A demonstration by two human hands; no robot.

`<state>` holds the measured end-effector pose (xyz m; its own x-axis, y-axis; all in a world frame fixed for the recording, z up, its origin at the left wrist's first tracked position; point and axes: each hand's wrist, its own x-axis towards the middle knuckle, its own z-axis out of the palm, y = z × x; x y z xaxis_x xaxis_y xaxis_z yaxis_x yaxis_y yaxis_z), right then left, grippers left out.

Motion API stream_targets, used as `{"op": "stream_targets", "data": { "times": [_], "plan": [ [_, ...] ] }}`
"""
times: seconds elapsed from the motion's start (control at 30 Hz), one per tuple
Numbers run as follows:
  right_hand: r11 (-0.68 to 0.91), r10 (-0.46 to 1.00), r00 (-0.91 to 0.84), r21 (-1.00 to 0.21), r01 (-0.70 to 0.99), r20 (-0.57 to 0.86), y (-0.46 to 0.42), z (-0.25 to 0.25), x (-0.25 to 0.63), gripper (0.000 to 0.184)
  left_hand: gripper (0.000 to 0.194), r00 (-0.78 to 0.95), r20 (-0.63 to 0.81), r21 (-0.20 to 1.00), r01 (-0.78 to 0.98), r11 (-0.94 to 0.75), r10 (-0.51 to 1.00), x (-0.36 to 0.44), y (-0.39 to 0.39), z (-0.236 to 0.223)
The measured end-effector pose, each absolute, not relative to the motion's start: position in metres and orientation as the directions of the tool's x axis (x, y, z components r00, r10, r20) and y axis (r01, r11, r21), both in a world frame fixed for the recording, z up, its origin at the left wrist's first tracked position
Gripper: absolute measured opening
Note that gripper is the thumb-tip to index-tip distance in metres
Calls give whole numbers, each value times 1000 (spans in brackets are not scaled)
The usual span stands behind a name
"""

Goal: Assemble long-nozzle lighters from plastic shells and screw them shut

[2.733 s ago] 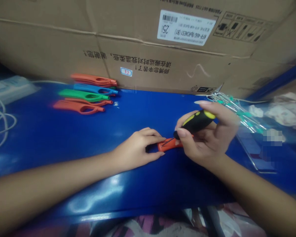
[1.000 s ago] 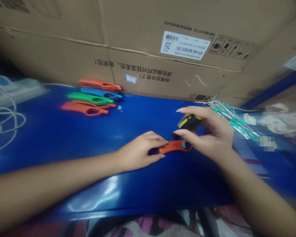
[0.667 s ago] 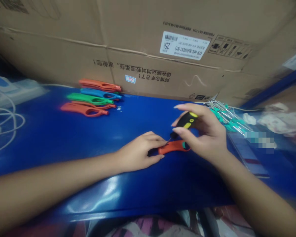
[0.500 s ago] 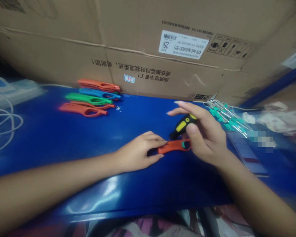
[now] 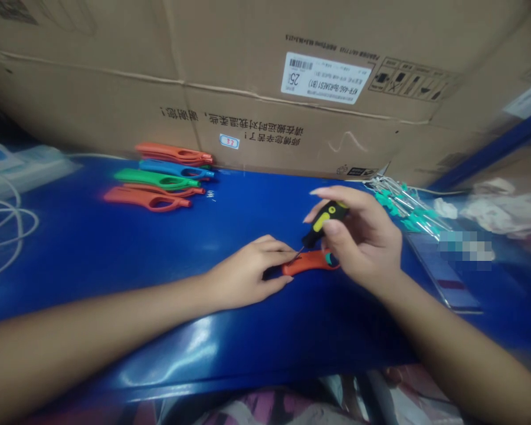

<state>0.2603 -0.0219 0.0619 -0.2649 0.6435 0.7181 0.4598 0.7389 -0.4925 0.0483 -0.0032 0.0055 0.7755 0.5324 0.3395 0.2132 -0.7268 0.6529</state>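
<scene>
An orange plastic lighter casing [image 5: 307, 262] lies on the blue table, with a teal piece showing in the opening at its right end. My left hand [image 5: 252, 271] grips the casing's left end between thumb and fingers. Above it, my right hand [image 5: 365, 239] has its fingers curled round a black and yellow screwdriver [image 5: 321, 224]. The screwdriver leans to the lower left, its thin shaft meeting the casing beside my left fingertips. Whether a screw sits under the tip is too small to tell.
Orange, blue and green casings [image 5: 159, 177] are stacked at the back left, beside tiny metal pieces [image 5: 210, 195]. Metal rods with teal parts [image 5: 409, 209] and a phone-like flat slab [image 5: 446, 274] lie to the right. A cardboard box [image 5: 248, 71] walls the back; white cable [image 5: 15, 218] coils at left.
The screwdriver handle and my right hand have shifted slightly left, and the right fingers are more curled round the handle. My left hand stays on the orange casing.
</scene>
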Motion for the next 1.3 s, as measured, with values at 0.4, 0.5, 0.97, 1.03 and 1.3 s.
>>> {"op": "stream_targets", "data": {
  "times": [0.4,0.5,0.97,1.03,1.3],
  "plan": [
    [825,488,-329,-304,476,808,-21,64,263,33,36,778,331,651,221,-727,533,48,-3,5],
    [830,503,-381,-311,462,776,-22,65,264,33,36,780,329,653,220,-725,533,47,-4,5],
    [823,569,-503,-453,345,651,-28,71,265,39,34,780,331,653,217,-725,531,48,-3,3],
    [816,564,-424,-400,416,709,-26,69,266,36,37,779,333,651,218,-727,531,48,-3,4],
    [814,574,-467,-407,414,673,-30,70,265,43,33,780,330,653,218,-726,531,48,-3,5]
  ]
}}
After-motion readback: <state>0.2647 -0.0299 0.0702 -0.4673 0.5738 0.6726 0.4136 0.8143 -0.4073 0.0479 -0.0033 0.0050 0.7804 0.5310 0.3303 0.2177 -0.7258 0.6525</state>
